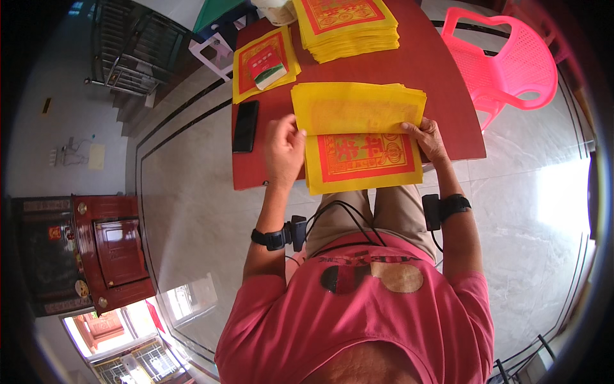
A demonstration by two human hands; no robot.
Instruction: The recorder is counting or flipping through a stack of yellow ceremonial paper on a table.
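In front of me is a stack of yellow joss paper sheets (367, 158), printed in red and gold, reaching past the table's near edge. Its upper part is covered by a folded-over yellow flap (360, 108) with its plain back showing. My right hand (428, 137) grips the right side of this paper, thumb on top of the flap and fingers underneath. At the left edge, my left hand (286, 149) has curled fingers, with the thumb close to the flap's lower corner. Slight blur hides whether it pinches the paper.
On the red table (422, 62) stand a thick stack of joss paper (352, 41), a smaller pile (242, 72) bearing a red-and-green box (267, 67), a black smartphone (245, 126) and a whitish container (278, 12). A pink plastic chair (515, 62) stands at the right.
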